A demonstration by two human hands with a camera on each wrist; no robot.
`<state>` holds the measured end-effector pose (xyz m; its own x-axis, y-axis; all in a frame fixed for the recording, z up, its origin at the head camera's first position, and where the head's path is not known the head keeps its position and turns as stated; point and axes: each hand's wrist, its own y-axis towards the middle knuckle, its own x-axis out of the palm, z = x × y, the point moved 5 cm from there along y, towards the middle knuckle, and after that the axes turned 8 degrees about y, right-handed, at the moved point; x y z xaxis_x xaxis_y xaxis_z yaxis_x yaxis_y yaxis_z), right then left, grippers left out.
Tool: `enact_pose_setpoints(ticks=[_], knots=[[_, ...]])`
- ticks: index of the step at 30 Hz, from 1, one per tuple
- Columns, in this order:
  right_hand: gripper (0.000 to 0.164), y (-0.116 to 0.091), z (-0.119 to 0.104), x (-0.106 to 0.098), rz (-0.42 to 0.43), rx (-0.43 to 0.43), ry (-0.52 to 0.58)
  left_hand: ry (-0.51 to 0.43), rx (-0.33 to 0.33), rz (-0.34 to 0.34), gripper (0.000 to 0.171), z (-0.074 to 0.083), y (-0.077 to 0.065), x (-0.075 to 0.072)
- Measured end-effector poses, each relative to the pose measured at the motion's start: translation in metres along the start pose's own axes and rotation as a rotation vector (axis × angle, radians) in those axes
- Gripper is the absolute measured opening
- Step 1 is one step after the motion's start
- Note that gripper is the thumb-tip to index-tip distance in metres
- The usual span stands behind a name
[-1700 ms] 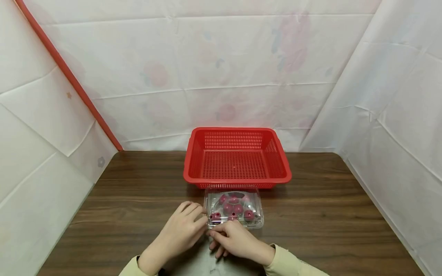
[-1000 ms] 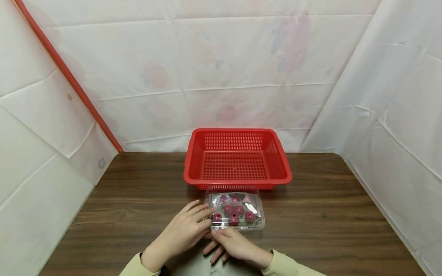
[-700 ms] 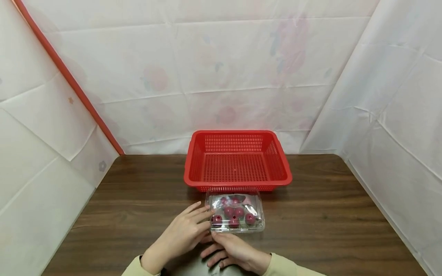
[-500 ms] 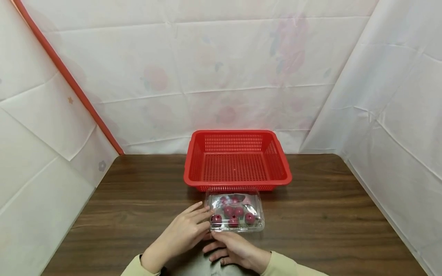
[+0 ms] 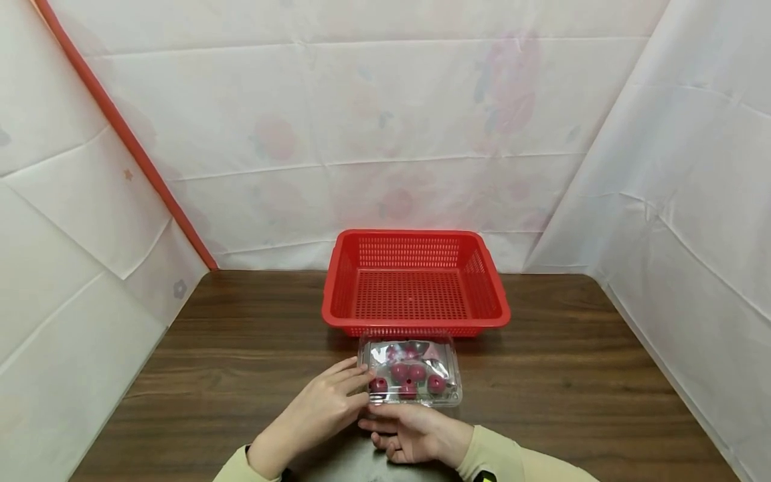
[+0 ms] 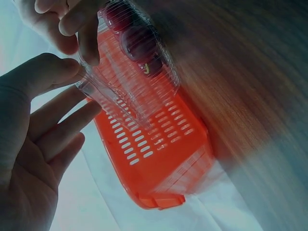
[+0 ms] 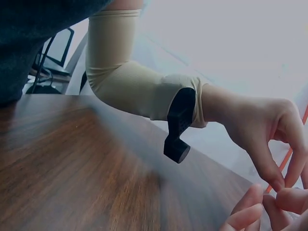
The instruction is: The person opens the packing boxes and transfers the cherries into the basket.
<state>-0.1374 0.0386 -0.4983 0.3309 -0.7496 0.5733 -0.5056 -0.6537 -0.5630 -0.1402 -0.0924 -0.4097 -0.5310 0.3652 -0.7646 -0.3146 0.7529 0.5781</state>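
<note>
A clear plastic clamshell box [image 5: 447,396] with several round, dark red fruits [image 5: 415,373] inside lies before the red basket, lid down. My left hand [image 5: 328,402] is at its front left corner; in the left wrist view, thumb and fingers [image 6: 72,118] come from both sides of the box's edge and grip it. My right hand [image 5: 418,432] meets it there, palm turned inward, thumb and forefinger pinching the front edge close to that corner. Its other fingers curl loosely below. The fingertips of both hands nearly meet in the right wrist view.
The red perforated basket [image 5: 506,314] stands right behind the box on the dark wooden table [image 5: 572,375]. White printed sheets [image 5: 385,134] wall in the back and both sides, and a red strip [image 5: 129,144] runs down the left one.
My right hand has rolled from palm down to palm inward, its loose fingers first spreading, then curling. The left hand has kept to the corner, fingers shifting slightly. The box has barely moved.
</note>
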Motion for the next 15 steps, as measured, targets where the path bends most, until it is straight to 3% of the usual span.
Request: enact_pose_setpoints(ticks=[4,10,15], knots=[[0.017,-0.0006,0.0006,-0.0015,-0.018,0.038,-0.007,0.012,0.011,0.006,0.014,0.0014,-0.0002,0.0013],[0.014,0.0000,0.0013,-0.0004,-0.035,0.066,0.003,0.035,0.003,-0.049,0.005,0.0043,0.0002,0.0022],[0.011,0.0002,0.0002,0.0003,-0.036,0.065,0.001,0.079,0.020,-0.028,0.015,0.0047,0.0015,0.0022]])
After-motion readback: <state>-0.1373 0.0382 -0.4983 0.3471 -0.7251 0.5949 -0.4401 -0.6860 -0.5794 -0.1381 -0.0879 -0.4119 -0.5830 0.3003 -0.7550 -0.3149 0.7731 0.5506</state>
